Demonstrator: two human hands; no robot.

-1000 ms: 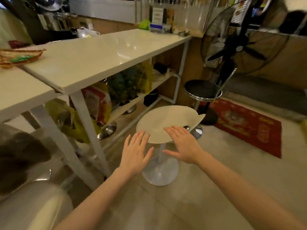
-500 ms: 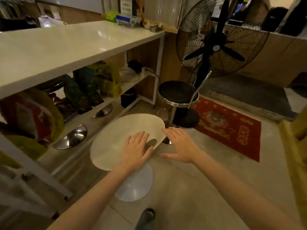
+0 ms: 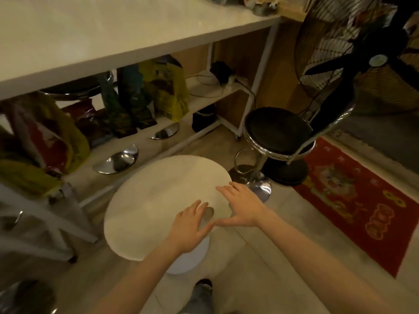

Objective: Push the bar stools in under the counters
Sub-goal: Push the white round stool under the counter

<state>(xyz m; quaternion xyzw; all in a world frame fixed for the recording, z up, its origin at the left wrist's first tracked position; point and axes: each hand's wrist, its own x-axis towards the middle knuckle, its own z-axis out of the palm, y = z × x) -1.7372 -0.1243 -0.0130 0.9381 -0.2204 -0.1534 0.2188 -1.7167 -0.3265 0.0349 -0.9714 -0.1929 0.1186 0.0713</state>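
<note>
Both flat on white stool [image 3: 158, 207] seat's near edge: left hand [image 3: 190, 227] spread, right hand [image 3: 242, 206] spread, thumbs meeting. Stool on floor just outside tabletop [image 3: 113, 37], partly before its lower shelf. Black stool [image 3: 277, 132] beside, right, near fan [image 3: 362, 64].

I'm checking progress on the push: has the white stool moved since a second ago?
Yes. The white stool has slid toward the counter, nearer the lower shelf rail, away from the black stool.
</note>
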